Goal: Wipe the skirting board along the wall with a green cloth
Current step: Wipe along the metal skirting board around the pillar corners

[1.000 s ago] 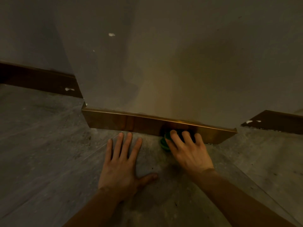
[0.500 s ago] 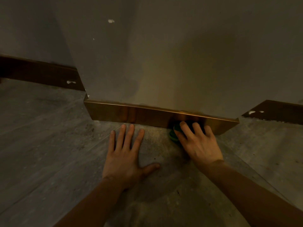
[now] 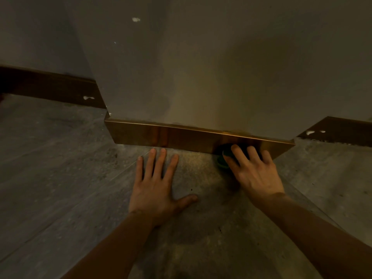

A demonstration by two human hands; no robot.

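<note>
A glossy copper-brown skirting board [image 3: 171, 135] runs along the foot of a jutting grey wall section [image 3: 201, 67]. My right hand [image 3: 255, 172] presses a bunched green cloth [image 3: 222, 160] against the board's right part, near its right corner. Most of the cloth is hidden under my fingers. My left hand [image 3: 157, 186] lies flat on the grey floor, fingers spread, fingertips just short of the board.
Darker skirting boards [image 3: 52, 87] run along the recessed walls at left and at right [image 3: 342, 130], each with white paint flecks. The floor [image 3: 60, 178] is mottled grey with a joint line. The light is dim.
My right hand has slid the cloth to the right along the board, closer to its right corner. The left hand has stayed planted on the floor.
</note>
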